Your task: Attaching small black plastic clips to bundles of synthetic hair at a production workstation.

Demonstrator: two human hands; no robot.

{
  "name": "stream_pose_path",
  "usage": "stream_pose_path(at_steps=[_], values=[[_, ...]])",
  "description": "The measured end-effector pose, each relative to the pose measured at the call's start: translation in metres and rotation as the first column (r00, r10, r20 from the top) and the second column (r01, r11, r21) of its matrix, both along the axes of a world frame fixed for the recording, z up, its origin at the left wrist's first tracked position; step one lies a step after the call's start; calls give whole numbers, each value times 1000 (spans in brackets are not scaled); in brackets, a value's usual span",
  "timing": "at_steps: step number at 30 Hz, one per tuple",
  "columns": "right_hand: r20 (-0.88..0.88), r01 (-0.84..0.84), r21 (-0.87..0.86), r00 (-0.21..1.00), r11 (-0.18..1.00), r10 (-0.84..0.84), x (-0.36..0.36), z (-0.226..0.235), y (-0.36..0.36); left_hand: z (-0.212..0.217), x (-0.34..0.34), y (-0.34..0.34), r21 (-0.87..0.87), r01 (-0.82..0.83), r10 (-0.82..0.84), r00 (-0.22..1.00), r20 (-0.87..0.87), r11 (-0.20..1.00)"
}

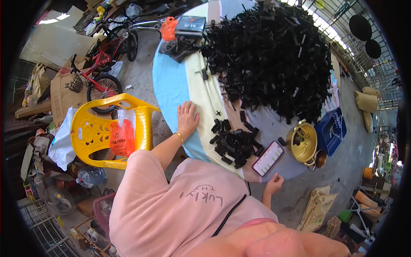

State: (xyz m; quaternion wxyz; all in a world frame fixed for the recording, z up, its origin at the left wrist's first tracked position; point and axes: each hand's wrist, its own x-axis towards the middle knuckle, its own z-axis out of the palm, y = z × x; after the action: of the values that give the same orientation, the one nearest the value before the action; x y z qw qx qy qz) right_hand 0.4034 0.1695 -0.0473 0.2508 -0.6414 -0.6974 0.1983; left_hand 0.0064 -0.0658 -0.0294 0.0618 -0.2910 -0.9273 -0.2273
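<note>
Head view: person sits at a round table [171, 81] under a striped cloth. Left hand [187, 120] lies palm down on the pale blue and cream stripes, fingers a little apart, nothing in them. Right hand [275, 183] is at the near edge, fingers curled in; can't tell from here if they pinch anything. Phone [268, 158] is just beside it, screen up and lit.

Black parts: small pile [233, 145] near the table's front, between left hand and phone; big heap [267, 60] behind it, covering much of the table. One loose part [281, 141] sits between phone and pot.

Containers: gold pot [305, 155], right of the phone, has a few small dark bits at the bottom, too small to identify. Brown cup [320, 159] right up against the pot; can't make out its contents. Blue basket [319, 133] next to the pot, holes in its walls; contents unclear. Yellow chair [146, 128], person's left, carries a red plastic bag [122, 139]; can't see into the bag. Clear jug [92, 177] sits lower, past the chair.
</note>
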Motion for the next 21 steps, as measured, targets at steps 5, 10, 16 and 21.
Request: stream_pose_path(at_steps=[5, 10, 16, 21], values=[[-59, -70, 143, 995, 987, 79, 2, -17, 6, 3, -2, 0, -23, 22, -23, 999, -44, 1000], [28, 10, 56, 1000, 998, -11, -8, -3, 5, 8, -23, 34, 64, 101, -107, 989, 97, 993], [-10, 30, 107, 1000, 994, -29, -12, -2, 2, 15, -26, 76, -23, 688, -688, 726, -15, 726], [6, 40, 51, 999, 998, -40, -9, 5, 2, 14, -23, 73, 15, 620, -619, 781, 80, 784]])
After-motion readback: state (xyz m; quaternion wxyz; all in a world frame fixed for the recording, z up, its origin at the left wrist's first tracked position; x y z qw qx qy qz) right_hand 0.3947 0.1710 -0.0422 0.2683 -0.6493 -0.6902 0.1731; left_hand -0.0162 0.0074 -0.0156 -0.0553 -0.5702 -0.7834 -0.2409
